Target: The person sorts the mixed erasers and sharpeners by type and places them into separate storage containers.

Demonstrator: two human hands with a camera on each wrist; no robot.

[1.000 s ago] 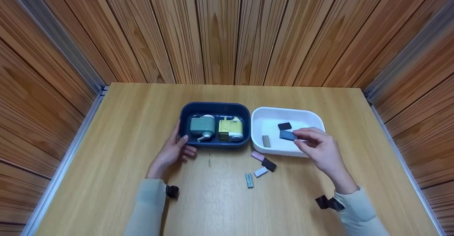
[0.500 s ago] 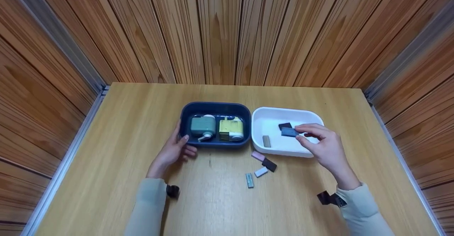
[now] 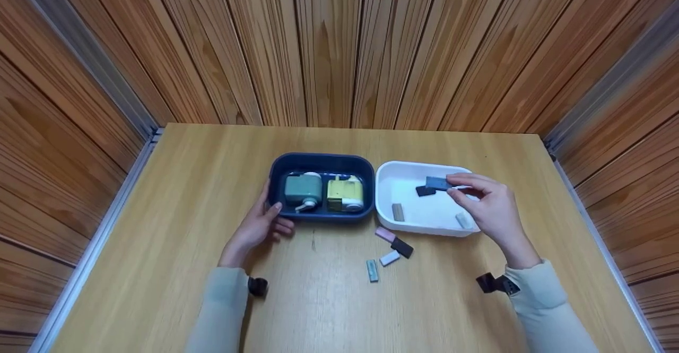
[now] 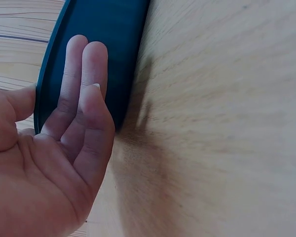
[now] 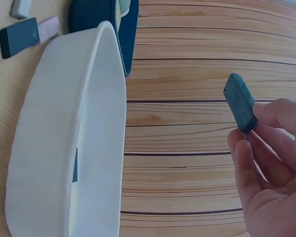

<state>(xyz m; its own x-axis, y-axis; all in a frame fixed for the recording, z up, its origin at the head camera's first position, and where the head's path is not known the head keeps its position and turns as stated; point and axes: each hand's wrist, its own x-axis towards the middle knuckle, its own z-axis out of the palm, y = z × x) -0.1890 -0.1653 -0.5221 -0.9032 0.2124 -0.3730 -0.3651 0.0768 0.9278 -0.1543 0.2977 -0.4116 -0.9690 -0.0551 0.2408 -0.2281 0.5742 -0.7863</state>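
Note:
In the head view my right hand (image 3: 490, 212) pinches a blue eraser-like block (image 3: 436, 183) between thumb and fingers, raised above the white tub (image 3: 390, 172). The right wrist view has the same blue block (image 5: 240, 102) at my fingertips, apart from the tub wall. A black block (image 3: 424, 191), a grey block (image 3: 398, 212) and a pale block (image 3: 463, 220) lie in the tub. My left hand (image 3: 257, 228) rests at the near left corner of a navy tub (image 3: 323, 218), thumb by the rim. In the left wrist view, fairly straight fingers lie along its outer wall.
The navy tub contains a green crank pencil sharpener (image 3: 303, 189) and a yellow one (image 3: 345, 192). Before the tubs lie loose blocks: pink (image 3: 385, 234), dark (image 3: 402, 247), white (image 3: 390, 258) and light blue (image 3: 373, 270). Wood-panelled walls surround the table (image 3: 212, 156).
My right hand has moved up and slightly right, away from my body, with the blue block. The pale block in the white tub has come into sight. My left hand stays put.

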